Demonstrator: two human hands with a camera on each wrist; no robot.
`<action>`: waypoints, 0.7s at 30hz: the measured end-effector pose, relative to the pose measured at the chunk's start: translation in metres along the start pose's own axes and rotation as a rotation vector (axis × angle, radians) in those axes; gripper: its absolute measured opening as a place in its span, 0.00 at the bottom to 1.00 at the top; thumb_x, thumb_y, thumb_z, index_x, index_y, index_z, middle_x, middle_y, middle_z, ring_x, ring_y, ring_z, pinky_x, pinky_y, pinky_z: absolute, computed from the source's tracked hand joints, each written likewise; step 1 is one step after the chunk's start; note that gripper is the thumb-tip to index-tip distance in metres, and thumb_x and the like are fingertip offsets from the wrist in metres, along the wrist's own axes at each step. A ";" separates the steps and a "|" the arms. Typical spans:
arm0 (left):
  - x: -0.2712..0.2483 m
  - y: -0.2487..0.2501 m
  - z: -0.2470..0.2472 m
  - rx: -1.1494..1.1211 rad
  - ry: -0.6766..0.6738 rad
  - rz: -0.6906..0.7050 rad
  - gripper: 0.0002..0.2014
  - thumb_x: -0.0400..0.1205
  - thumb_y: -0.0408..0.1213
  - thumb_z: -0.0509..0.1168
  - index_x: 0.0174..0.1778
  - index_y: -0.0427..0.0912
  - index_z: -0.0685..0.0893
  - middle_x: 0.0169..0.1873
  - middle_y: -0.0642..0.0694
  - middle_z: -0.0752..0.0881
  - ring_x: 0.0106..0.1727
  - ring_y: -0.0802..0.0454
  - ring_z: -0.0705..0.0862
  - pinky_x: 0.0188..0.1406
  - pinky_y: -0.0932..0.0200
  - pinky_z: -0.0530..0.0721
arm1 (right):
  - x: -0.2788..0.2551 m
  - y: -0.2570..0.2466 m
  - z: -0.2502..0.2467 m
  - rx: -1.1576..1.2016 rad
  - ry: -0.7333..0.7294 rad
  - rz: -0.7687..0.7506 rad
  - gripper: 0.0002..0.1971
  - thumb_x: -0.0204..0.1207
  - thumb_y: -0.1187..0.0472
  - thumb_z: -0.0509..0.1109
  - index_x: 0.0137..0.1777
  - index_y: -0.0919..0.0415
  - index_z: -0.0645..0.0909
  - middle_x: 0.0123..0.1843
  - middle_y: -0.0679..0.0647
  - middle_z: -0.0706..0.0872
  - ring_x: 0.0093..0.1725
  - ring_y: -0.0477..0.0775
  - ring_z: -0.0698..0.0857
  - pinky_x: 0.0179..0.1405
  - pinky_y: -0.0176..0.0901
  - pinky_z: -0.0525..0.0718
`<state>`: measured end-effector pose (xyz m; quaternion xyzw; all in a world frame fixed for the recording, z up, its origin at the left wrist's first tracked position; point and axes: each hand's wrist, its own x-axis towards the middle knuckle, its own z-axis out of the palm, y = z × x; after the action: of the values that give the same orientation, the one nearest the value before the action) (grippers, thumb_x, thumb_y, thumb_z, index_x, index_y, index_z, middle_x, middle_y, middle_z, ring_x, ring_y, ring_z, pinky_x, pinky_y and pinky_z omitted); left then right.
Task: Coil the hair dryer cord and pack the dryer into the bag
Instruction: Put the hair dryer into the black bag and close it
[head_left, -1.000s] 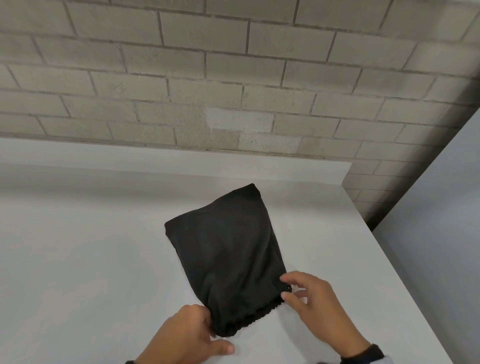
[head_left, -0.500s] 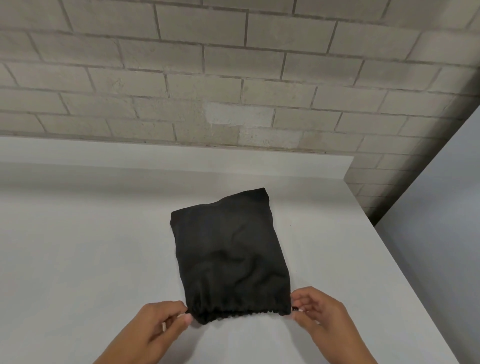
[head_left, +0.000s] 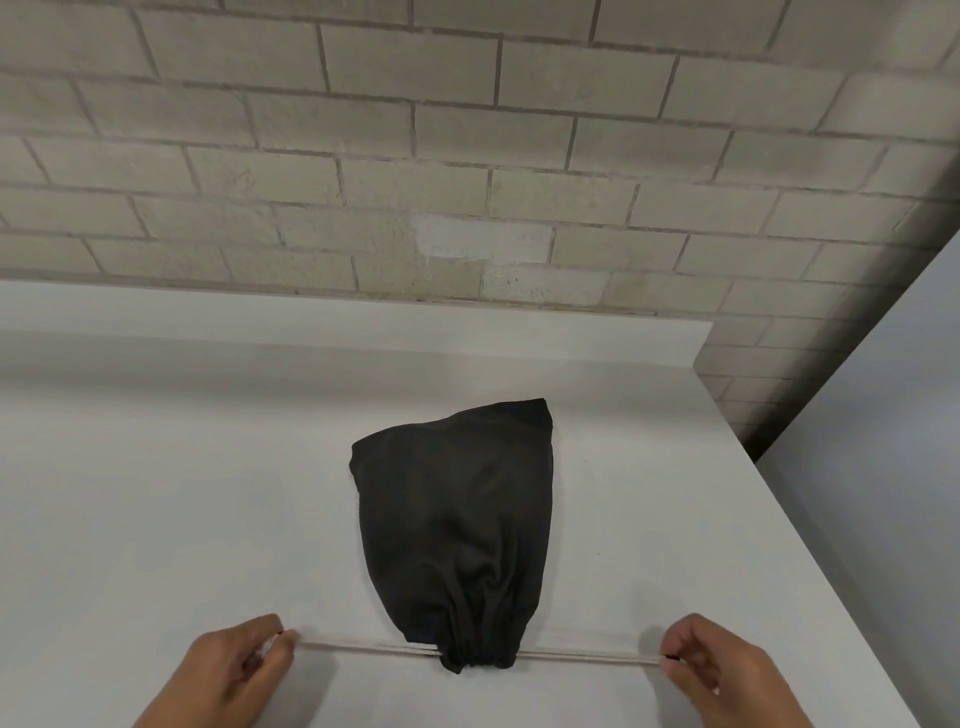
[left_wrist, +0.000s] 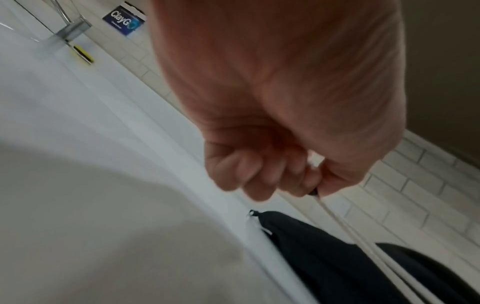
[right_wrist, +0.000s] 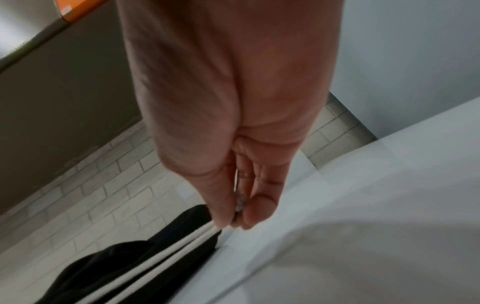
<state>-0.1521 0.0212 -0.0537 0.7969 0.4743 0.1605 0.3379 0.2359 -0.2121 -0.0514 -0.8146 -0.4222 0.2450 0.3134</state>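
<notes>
Pale brick wall (head_left: 467, 156) behind a white bench (head_left: 156, 519); black drawstring bag (head_left: 457, 519) lies on the bench near its front edge, mouth toward the person. Bag is bulged, so the hair dryer and its cord are presumably inside; neither is visible.

Left hand (head_left: 234, 670) pinches the end of the pale drawstring (head_left: 363, 647) between thumb and forefinger, the other fingers curled in. Right hand (head_left: 711, 670) pinches the opposite end the same way. Cord runs taut and nearly level from each hand to the bag mouth (head_left: 475, 660), which is gathered into tight pleats.

Judgement: step in hand is cinching the bag shut; task looks close to done.

Notes for doing it well:
- Pull both ends outward evenly, low and parallel to the bench, so the bag stays put and does not skid to one side.
- Keep the pinch at the cord tips; the left wrist view shows a dark tip at the fingertips (left_wrist: 306, 185).
- Stop once the pleats pack closed; more force strains the channel seam.
- Risk: uneven pull could leave a gap.
</notes>
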 end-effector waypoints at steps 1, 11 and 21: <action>0.002 0.002 -0.002 -0.003 -0.020 0.012 0.25 0.82 0.32 0.70 0.22 0.57 0.71 0.17 0.51 0.69 0.21 0.62 0.64 0.22 0.69 0.63 | 0.001 -0.006 -0.001 0.010 -0.025 -0.017 0.21 0.69 0.71 0.77 0.36 0.38 0.81 0.26 0.41 0.84 0.23 0.41 0.76 0.30 0.30 0.77; 0.035 0.082 -0.004 -0.127 0.049 0.151 0.10 0.81 0.54 0.65 0.42 0.53 0.86 0.30 0.54 0.85 0.34 0.57 0.86 0.36 0.68 0.82 | 0.029 -0.109 0.008 0.486 0.086 -0.146 0.08 0.70 0.71 0.78 0.43 0.59 0.86 0.42 0.53 0.91 0.41 0.49 0.89 0.44 0.37 0.87; 0.065 0.099 0.049 -0.266 -0.034 -0.380 0.24 0.78 0.59 0.70 0.66 0.56 0.76 0.68 0.45 0.73 0.63 0.46 0.80 0.71 0.46 0.80 | 0.059 -0.135 0.097 0.620 0.313 0.239 0.13 0.62 0.61 0.86 0.41 0.56 0.85 0.35 0.47 0.92 0.38 0.40 0.89 0.55 0.41 0.87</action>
<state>-0.0274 0.0264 -0.0250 0.6443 0.5847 0.1420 0.4721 0.1308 -0.0727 -0.0289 -0.7521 -0.1764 0.2687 0.5754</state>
